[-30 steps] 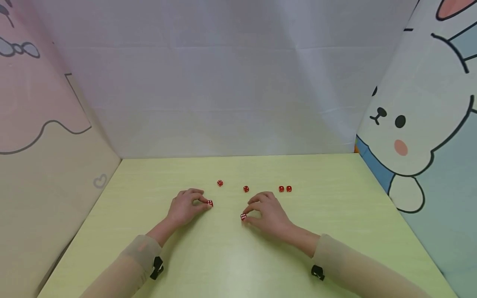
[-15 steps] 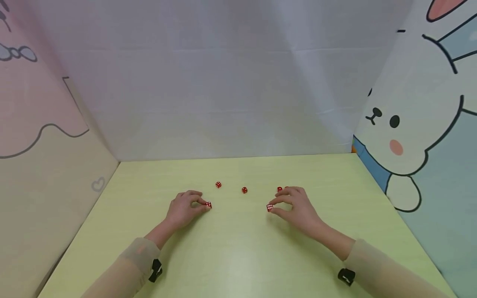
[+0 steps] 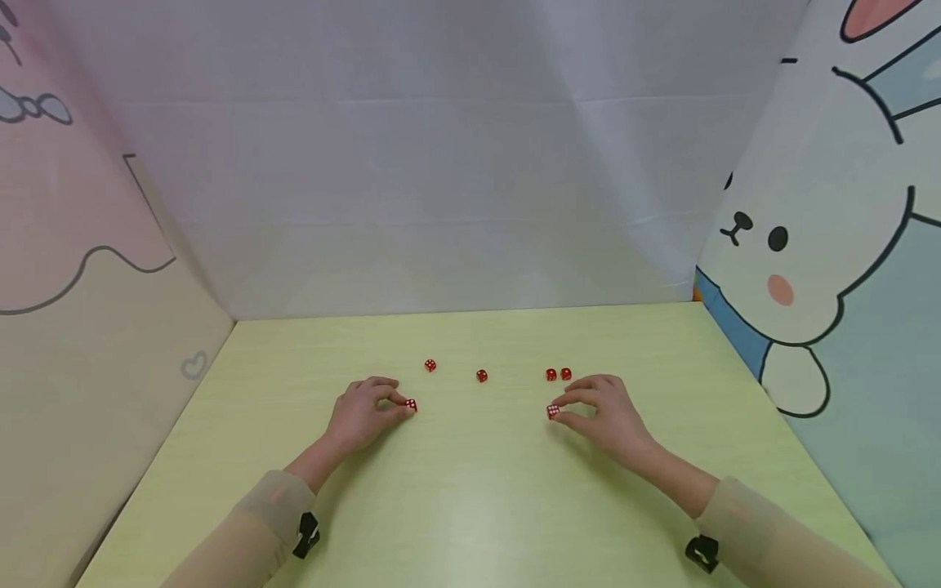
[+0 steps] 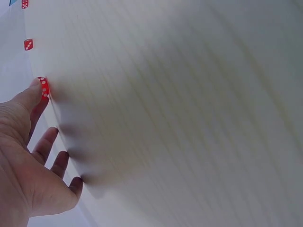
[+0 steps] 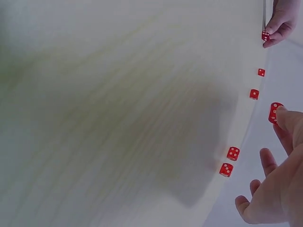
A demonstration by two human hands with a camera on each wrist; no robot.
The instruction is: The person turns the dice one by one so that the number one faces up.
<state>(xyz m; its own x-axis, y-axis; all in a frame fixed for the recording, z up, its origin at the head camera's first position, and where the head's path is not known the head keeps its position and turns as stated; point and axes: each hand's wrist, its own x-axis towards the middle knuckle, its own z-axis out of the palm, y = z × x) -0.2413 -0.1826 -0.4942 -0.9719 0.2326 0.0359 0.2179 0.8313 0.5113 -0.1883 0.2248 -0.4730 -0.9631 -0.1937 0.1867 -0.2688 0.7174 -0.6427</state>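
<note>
My left hand (image 3: 365, 414) pinches a red die (image 3: 412, 405) with white pips between thumb and forefinger, low over the table; in the left wrist view the die (image 4: 43, 87) shows at the fingertips. My right hand (image 3: 606, 418) pinches another red die (image 3: 553, 412) the same way, and the right wrist view has this die (image 5: 275, 113) held above the tabletop. Just beyond the right hand, two red dice lie side by side, a left one (image 3: 551, 375) and a right one (image 3: 566, 374). A single die (image 3: 481, 376) lies between the hands, and another die (image 3: 430, 365) sits beyond the left hand.
Both hands work over a pale yellow-green table (image 3: 470, 490). A whitish curtain (image 3: 456, 204) stands along its far edge. Printed panels flank it: a pink and cream one (image 3: 95, 343) at left, one with a cartoon rabbit (image 3: 823, 245) at right.
My right hand has moved rightward with its die, from the middle of the table to in front of the paired dice. The left hand and its die have stayed nearly still.
</note>
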